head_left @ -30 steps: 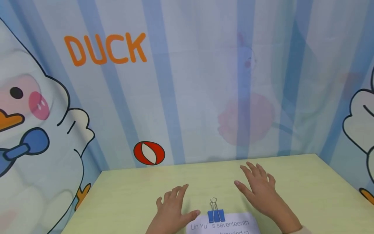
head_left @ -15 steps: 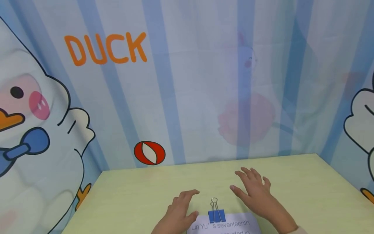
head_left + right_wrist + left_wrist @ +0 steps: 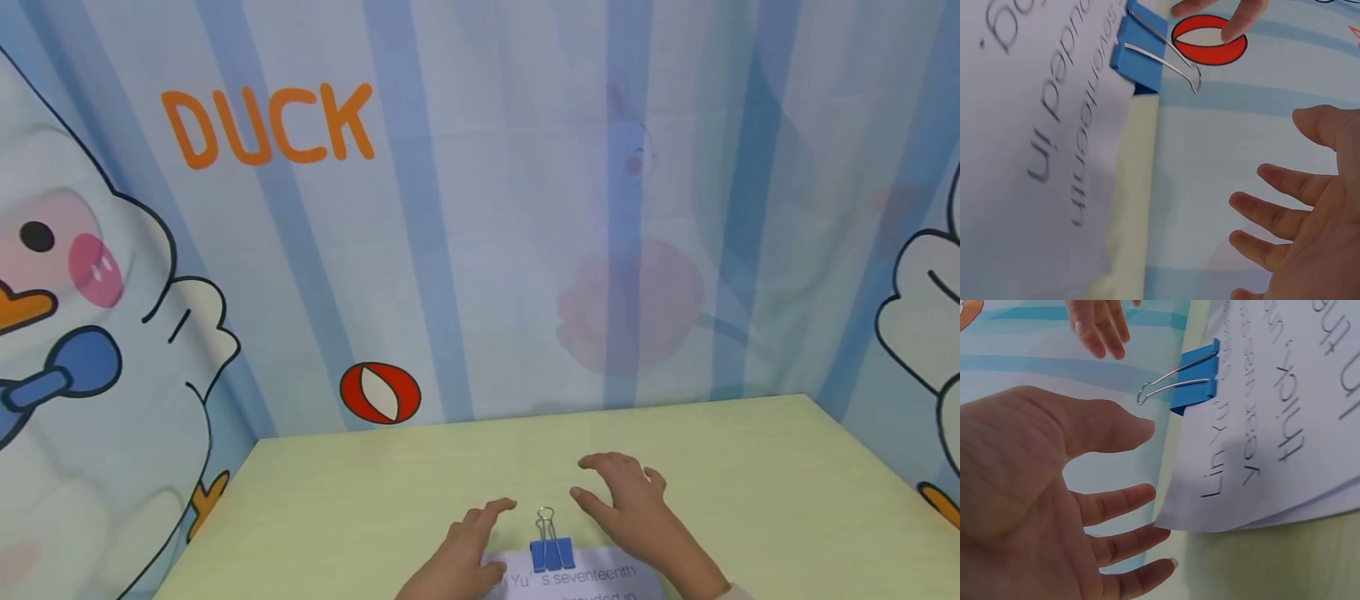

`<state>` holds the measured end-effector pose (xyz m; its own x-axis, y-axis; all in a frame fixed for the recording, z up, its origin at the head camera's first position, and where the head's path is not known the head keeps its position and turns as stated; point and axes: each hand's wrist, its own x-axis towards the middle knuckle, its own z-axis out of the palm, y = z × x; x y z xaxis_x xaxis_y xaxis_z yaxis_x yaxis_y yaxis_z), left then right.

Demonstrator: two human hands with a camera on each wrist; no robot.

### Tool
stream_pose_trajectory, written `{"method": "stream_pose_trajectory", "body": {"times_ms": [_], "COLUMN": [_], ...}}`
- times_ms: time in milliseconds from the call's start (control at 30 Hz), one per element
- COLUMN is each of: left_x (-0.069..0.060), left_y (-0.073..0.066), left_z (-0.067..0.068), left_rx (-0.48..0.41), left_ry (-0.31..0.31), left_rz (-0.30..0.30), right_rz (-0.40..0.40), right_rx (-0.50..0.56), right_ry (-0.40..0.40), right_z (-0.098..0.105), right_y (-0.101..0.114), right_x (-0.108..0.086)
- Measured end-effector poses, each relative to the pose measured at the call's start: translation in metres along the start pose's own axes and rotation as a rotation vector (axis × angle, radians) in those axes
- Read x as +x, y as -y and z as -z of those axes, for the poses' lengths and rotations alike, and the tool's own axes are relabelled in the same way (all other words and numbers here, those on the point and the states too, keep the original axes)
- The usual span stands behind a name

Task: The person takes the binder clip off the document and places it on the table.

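Observation:
A blue binder clip (image 3: 551, 555) with upright silver wire handles grips the top edge of a small stack of printed paper (image 3: 600, 565) at the table's front. To the left of the clip is my left hand (image 3: 463, 557), fingers parted and holding nothing. In the left wrist view, its fingertips lie by the corner of the paper (image 3: 1260, 456); whether they touch it I cannot tell. My right hand (image 3: 632, 512) hovers beyond the paper's right side, thumb and fingers spread, apart from the clip (image 3: 1138, 53). The lower part of the sheets is cut off in the head view.
A pale yellow table (image 3: 360, 492) spreads around the hands. Behind it hangs a blue-striped curtain (image 3: 517, 250) printed with orange letters, a red ball and cartoon ducks. The curtain also runs along both sides of the table.
Both hands have moved in toward the clip: the left rightward and slightly lower, the right leftward and nearer. The clip and paper stay in place.

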<state>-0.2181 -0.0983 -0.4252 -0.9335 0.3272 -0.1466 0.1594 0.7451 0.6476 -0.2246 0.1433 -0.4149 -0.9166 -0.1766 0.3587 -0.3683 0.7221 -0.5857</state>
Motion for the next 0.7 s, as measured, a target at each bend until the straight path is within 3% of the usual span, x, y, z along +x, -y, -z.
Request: {"method": "stream_pose_trajectory", "body": {"times_ms": [133, 333, 500, 700], "left_x": [0.005, 0.008, 0.01, 0.01], "left_y": [0.002, 0.007, 0.011, 0.013], "left_z": [-0.007, -0.012, -0.014, -0.016], "left_rx": [0.039, 0.055, 0.089, 0.119], "left_ry": [0.005, 0.031, 0.036, 0.053], "left_rz": [0.03, -0.032, -0.062, -0.05], "right_rz": [-0.047, -0.15, -0.168, -0.182], "right_rx": [0.049, 0.236, 0.336, 0.351], "right_ry": [0.052, 0.081, 0.097, 0.026], "right_z": [-0.009, -0.02, -0.029, -0.041], "right_y": [0.0, -0.001, -0.002, -0.005], "right_x": [0.003, 0.004, 0.004, 0.004]}}
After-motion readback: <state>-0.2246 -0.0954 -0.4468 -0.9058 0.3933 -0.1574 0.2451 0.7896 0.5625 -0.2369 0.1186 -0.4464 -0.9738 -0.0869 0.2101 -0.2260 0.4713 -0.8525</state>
